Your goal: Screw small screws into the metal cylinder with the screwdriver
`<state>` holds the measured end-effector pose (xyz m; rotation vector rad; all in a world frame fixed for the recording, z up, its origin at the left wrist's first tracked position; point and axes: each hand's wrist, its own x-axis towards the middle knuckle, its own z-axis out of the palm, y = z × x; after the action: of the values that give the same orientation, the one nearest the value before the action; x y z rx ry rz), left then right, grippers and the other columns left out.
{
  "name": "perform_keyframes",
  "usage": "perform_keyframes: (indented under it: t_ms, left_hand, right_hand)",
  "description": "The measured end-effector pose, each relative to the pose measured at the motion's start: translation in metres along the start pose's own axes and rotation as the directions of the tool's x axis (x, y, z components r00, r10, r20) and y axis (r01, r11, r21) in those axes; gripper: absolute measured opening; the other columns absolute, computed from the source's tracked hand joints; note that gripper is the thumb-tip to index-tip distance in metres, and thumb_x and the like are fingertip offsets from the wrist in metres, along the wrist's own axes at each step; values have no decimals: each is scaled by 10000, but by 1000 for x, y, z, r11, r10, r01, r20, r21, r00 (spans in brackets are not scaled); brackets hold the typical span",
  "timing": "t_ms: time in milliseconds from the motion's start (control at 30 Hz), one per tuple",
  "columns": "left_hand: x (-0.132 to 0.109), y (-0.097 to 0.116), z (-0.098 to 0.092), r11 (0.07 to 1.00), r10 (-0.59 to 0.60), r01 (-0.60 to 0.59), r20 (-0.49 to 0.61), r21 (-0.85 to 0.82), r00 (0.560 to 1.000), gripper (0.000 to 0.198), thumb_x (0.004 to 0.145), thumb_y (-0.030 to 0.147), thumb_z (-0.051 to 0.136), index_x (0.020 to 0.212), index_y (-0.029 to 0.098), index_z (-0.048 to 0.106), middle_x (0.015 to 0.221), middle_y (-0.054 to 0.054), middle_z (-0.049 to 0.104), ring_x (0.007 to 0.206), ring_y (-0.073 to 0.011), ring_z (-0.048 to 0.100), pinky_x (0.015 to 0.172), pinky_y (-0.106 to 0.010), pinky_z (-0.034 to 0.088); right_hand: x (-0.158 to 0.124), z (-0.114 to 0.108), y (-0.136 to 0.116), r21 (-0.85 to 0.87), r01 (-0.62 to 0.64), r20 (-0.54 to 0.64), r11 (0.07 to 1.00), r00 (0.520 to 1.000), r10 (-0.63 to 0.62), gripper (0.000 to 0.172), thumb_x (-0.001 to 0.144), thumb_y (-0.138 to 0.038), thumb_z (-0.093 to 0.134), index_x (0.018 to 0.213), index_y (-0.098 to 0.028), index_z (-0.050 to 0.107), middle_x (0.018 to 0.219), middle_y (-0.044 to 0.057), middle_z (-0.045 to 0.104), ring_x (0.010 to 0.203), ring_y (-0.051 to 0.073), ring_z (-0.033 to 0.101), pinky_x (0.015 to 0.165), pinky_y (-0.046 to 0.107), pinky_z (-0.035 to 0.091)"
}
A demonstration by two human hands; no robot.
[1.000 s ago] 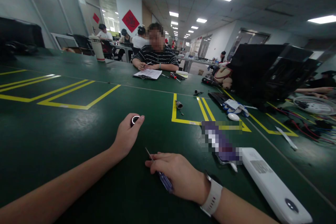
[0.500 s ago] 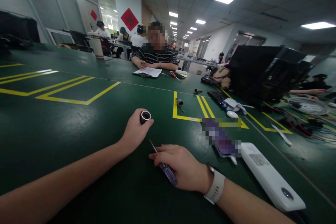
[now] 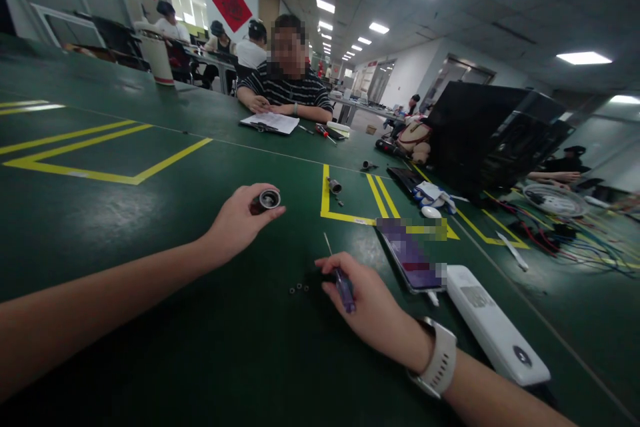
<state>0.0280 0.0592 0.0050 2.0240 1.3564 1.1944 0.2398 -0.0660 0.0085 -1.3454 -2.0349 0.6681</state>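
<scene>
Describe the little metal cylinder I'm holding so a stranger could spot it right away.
On the big green table, find the left hand near the middle. Pinched in it is a short dark cylinder with a shiny silver rim. Unlike the similar part lying by the yellow line beyond, this one is held.

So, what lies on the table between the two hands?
In the head view, a few tiny dark parts lie between the left hand and the right hand, nearer the right one.

Three tiny screws (image 3: 299, 288) left of the phone (image 3: 407, 257), one screwdriver (image 3: 344, 287), two metal cylinders (image 3: 267, 199), one white power bank (image 3: 493, 323).
</scene>
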Motion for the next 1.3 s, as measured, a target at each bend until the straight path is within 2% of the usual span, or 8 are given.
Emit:
perform_keyframes:
  t_ms: [233,500,600,700,800,900,1100,1300]
  left_hand:
    - [-23,16,-8,930,-194,225,132,-290,972,382,596,295,678,959,201,601,895,-43,656,760,-220,624,639,-346,523]
    - [-41,15,-9,827,-248,320,211,-463,945,402,546,158,694,939,207,626,956,-37,672,841,-218,658,811,-377,526]
    - [-43,15,-10,805,-266,347,231,-481,936,427,554,145,690,970,199,613,1002,-45,660,872,-216,657,842,-379,517]
    - [-44,18,-10,787,-270,355,235,-505,934,420,553,145,692,962,196,610,994,-50,665,886,-224,657,850,-386,516]
    - [-45,20,-10,776,-260,356,250,-521,933,408,551,152,703,946,199,615,938,-45,686,899,-236,656,856,-387,514]
    - [-45,19,-8,779,-255,365,274,-510,927,422,554,154,714,960,206,612,936,-46,694,927,-249,648,875,-404,504]
    - [-48,19,-6,789,-260,375,289,-486,921,434,584,152,706,999,191,584,992,-43,679,966,-234,633,913,-406,480]
    - [-54,23,-6,800,-214,347,308,-489,927,415,632,174,693,1024,175,555,1009,-39,662,980,-228,627,933,-412,464]
  right_hand:
    - [0,36,-21,-15,138,168,990,977,-133,298,798,-65,489,1053,-215,453,1289,80,515,1244,173,418,1051,390,322]
    - [1,33,-28,-50,416,391,908,845,-366,275,819,-35,415,1036,-157,531,1293,95,520,1255,149,404,1091,285,242]
    - [-2,28,-28,-8,440,408,898,821,-399,275,814,-36,416,1031,-152,540,1281,104,528,1238,149,426,1076,286,270]
    - [-3,24,-31,70,398,294,915,868,-400,191,822,-84,472,958,-183,562,1194,77,596,1163,141,499,1044,297,316]
    - [-2,20,-30,231,276,49,933,954,-294,49,838,-219,537,838,-201,582,962,33,690,957,143,613,1023,344,328]
    - [2,18,-24,486,88,-83,870,995,-54,223,904,-303,418,837,-203,606,764,15,693,783,146,635,889,353,427]
    - [13,28,-7,777,-109,-55,620,970,238,348,869,-398,458,659,-168,616,551,-1,588,594,133,567,684,289,453]
    - [11,32,-6,801,-144,-48,581,952,302,346,821,-396,533,560,-172,573,432,-48,495,452,94,482,649,272,432]
